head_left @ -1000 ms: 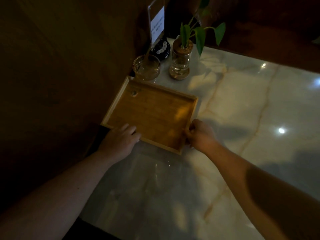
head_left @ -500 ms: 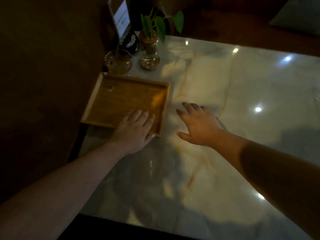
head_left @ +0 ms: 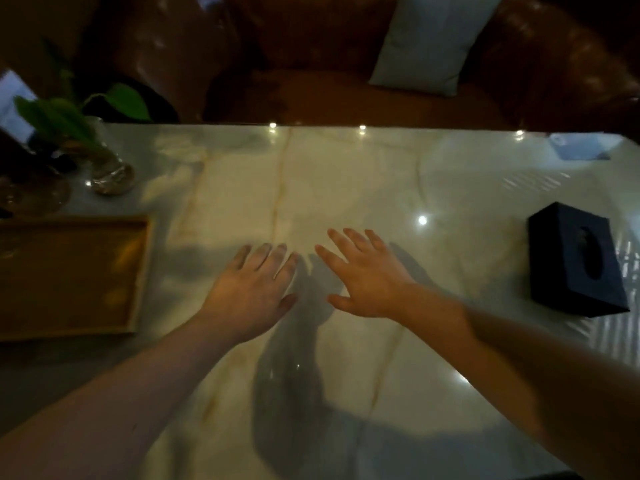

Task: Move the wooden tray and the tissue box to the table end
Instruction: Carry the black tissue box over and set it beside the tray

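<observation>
The wooden tray (head_left: 69, 275) lies flat at the left end of the pale marble table (head_left: 346, 188), partly cut off by the frame's left edge. A dark tissue box (head_left: 575, 261) with an oval slot on top sits near the table's right side. My left hand (head_left: 249, 292) hovers over the middle of the table, fingers spread, holding nothing, a short way right of the tray. Beside it, my right hand (head_left: 367, 275) is also spread and empty, well left of the tissue box.
Behind the tray stand a glass vase with a green plant (head_left: 100, 161), a glass dish (head_left: 31, 195) and a sign holder (head_left: 14, 105). A brown leather sofa (head_left: 311, 57) with a pale cushion (head_left: 429, 39) runs along the table's far edge. A small card (head_left: 575, 150) lies at the far right.
Both hands have let go of the tray and moved right to the table's middle. The view has swung right, bringing the tissue box into sight.
</observation>
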